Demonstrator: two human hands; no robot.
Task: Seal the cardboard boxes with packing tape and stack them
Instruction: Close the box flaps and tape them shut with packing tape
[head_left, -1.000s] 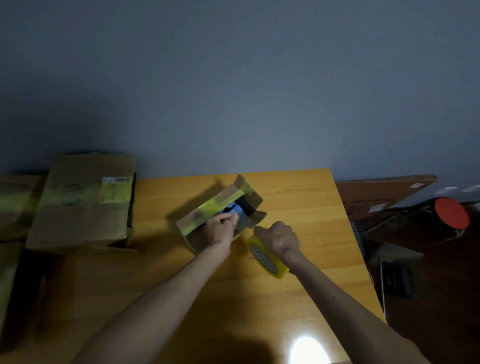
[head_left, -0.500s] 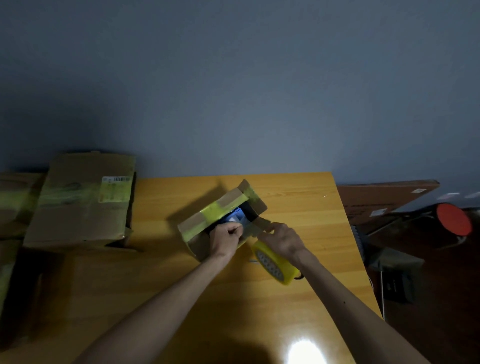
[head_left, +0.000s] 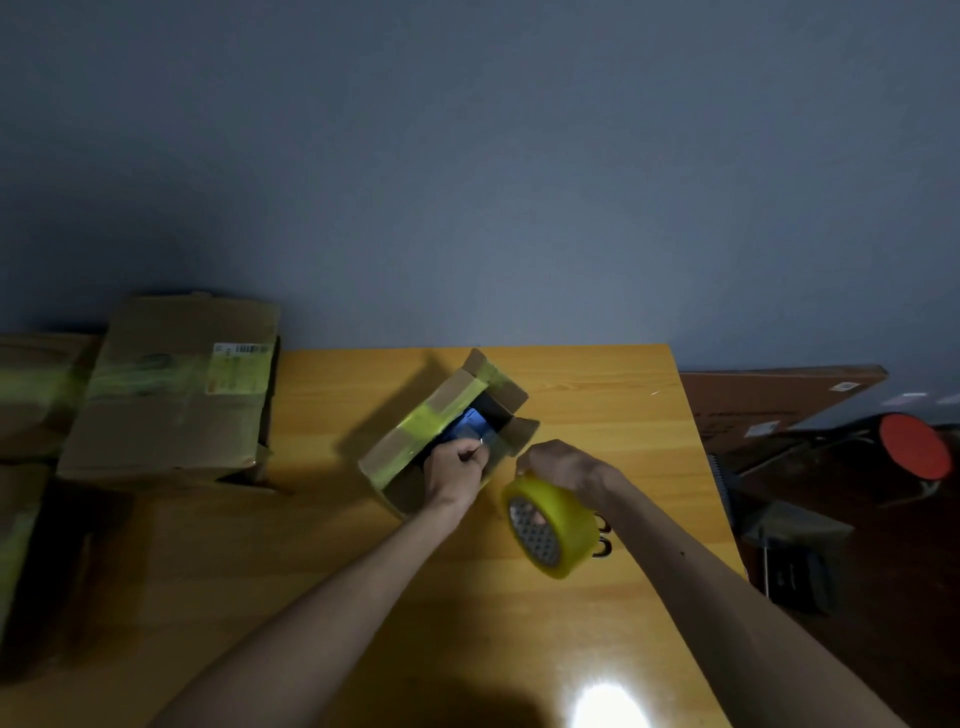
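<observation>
A small cardboard box (head_left: 415, 441) lies on the wooden table (head_left: 597, 405) with its end flaps open and yellow tape across its top; something blue shows inside. My left hand (head_left: 457, 467) pinches the free end of the tape at the box's open end. My right hand (head_left: 566, 467) grips a yellow roll of packing tape (head_left: 550, 525) just right of the box, lifted above the table. A clear strip of tape stretches between the roll and the box.
A larger taped cardboard box (head_left: 171, 395) stands at the table's back left, with more taped boxes (head_left: 31, 395) at the far left. Scissor handles (head_left: 602, 535) show behind the roll. Right of the table edge are a flat brown board (head_left: 769, 400) and a red stool (head_left: 914, 452).
My right hand has drawn the tape roll away from the box, to the right and toward me. My left hand stays at the box's open end holding the tape end.
</observation>
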